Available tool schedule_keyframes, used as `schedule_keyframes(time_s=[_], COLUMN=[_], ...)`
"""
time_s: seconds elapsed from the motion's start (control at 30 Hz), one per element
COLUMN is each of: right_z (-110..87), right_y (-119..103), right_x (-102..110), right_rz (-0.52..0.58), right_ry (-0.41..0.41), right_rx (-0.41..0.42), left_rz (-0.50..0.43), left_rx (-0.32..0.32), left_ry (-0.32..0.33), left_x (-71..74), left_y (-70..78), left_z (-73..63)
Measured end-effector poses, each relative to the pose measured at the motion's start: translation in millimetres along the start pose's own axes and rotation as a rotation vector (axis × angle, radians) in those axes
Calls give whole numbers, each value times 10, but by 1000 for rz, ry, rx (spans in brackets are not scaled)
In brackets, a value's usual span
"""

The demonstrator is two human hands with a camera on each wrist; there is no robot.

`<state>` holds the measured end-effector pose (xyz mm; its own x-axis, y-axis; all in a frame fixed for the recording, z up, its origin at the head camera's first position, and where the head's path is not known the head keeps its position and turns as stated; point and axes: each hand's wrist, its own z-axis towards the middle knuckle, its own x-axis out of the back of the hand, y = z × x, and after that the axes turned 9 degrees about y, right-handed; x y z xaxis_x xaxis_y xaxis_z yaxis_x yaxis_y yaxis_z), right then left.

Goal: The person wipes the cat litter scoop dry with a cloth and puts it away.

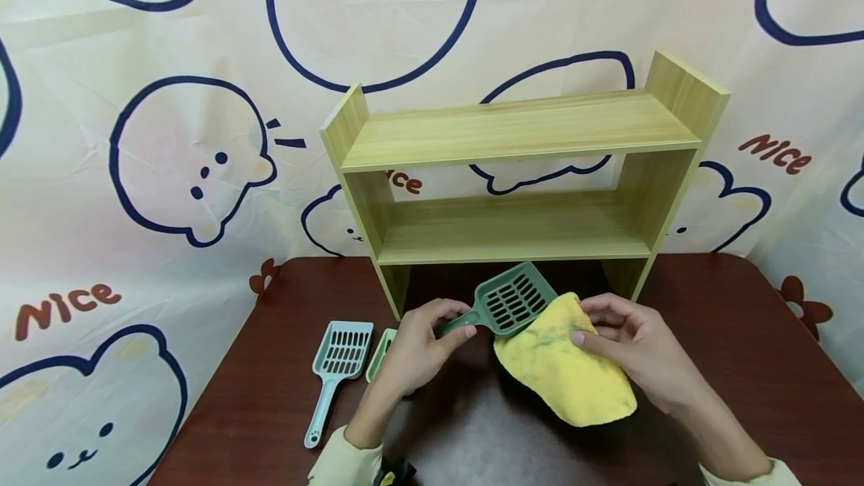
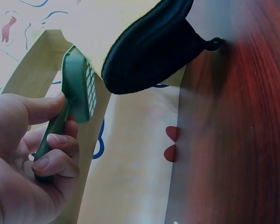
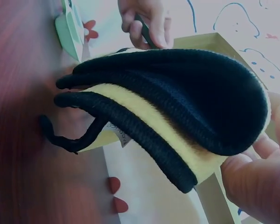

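In the head view my left hand [image 1: 420,351] grips the handle of a dark green slotted litter scoop [image 1: 487,300], its head angled up and to the right. Thumb and fingers wrap that handle [image 2: 57,125] in the left wrist view. My right hand [image 1: 637,349] pinches a folded yellow cloth [image 1: 570,373] with dark smudges on it. The cloth overlaps the scoop's lower right edge. From the right wrist, the cloth's black edging [image 3: 144,135], dark underside [image 3: 191,98] and a hanging loop [image 3: 67,144] show.
A light blue litter scoop [image 1: 329,370] lies on the dark red-brown table [image 1: 250,403] at left. Beside it is a light green scoop [image 1: 378,357], partly hidden behind my left hand. A wooden shelf [image 1: 513,227] stands at the back, before a patterned cloth backdrop [image 1: 189,283].
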<state>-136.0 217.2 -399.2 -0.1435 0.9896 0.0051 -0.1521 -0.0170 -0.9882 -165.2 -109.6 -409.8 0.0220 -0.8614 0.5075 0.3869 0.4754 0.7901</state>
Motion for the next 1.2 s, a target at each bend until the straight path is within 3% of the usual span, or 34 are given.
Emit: schedule_keyframes(time_s=[0.33, 1.2], right_z=[1, -31], right_y=[10, 109], right_x=[13, -233], right_rz=[-8, -12], right_ry=[-8, -67], right_rx=[1, 6], left_rz=[13, 34], left_rx=[23, 14], left_ry=[-13, -8], left_x=[45, -118], left_y=[-25, 41], left_z=[-70, -73])
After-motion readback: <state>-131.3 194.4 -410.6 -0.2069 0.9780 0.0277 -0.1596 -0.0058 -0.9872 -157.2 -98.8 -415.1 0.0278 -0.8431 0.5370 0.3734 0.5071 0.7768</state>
